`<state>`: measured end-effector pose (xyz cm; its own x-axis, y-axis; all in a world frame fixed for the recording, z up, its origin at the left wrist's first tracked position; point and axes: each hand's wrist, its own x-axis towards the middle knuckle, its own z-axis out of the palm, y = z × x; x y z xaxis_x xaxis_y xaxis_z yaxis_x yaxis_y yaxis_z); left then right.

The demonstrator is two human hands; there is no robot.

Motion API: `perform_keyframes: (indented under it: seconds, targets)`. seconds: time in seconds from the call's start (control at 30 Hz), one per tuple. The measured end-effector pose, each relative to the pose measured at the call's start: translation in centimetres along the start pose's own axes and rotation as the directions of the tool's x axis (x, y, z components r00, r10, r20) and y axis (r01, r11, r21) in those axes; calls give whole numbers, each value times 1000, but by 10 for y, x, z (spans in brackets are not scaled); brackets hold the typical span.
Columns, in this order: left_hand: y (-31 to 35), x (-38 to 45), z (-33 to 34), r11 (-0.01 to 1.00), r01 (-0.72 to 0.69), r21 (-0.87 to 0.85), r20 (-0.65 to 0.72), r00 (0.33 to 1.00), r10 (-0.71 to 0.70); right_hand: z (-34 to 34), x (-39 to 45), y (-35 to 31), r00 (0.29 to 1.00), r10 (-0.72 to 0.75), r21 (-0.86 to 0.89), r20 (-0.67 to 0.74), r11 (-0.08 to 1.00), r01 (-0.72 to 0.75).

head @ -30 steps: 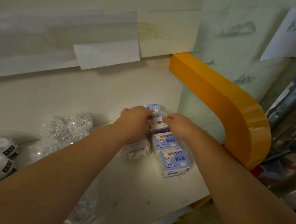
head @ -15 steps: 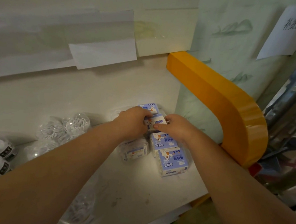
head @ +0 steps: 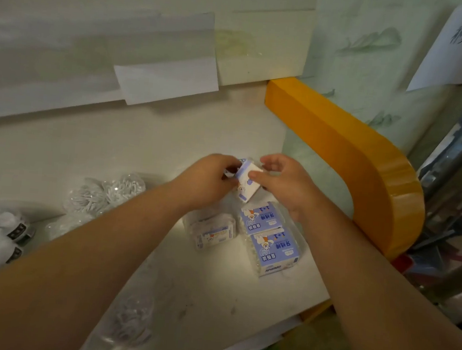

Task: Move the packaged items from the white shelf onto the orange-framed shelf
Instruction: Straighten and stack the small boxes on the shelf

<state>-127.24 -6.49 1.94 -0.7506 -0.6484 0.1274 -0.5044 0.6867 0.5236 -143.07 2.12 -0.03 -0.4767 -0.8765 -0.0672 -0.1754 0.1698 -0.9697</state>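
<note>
Both hands meet over a small blue-and-white package (head: 247, 182), held tilted just above the shelf surface (head: 213, 291) and just left of the orange frame (head: 347, 157). The left hand (head: 206, 181) has its fingers curled against the package's left edge, and the right hand (head: 283, 180) pinches its right side with the thumb on the printed face while the other fingers arch loosely above; the two-sided hold looks meant to turn the pack square before it is set down. Nearer the person from that frame, two more blue packages (head: 267, 236) lie flat in a neat row, touching end to end, with a clear box (head: 211, 231) just to their left, so the held one probably belongs at the far end of the row. Another pack seems to sit behind the hands, but it is mostly hidden. Farther left of the frame lie clear bags of white swabs (head: 106, 194) and white rolls with dark labels (head: 4, 229), well apart from the blue row. The orange frame's curved arm bounds the shelf end, which keeps the row tucked against that side.
</note>
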Motion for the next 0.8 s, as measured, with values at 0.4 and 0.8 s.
perform_keyframes:
  seconds: [0.4,0.8]
  targets:
    - [20,-2,-28,575,444,-687,278,892,-356,-4,-5,-28,965,-220,-119,140,964,237]
    - [11,-9,-25,839,451,-305,48,887,-459,-10,-5,-8,902,-271,-640,337,637,430]
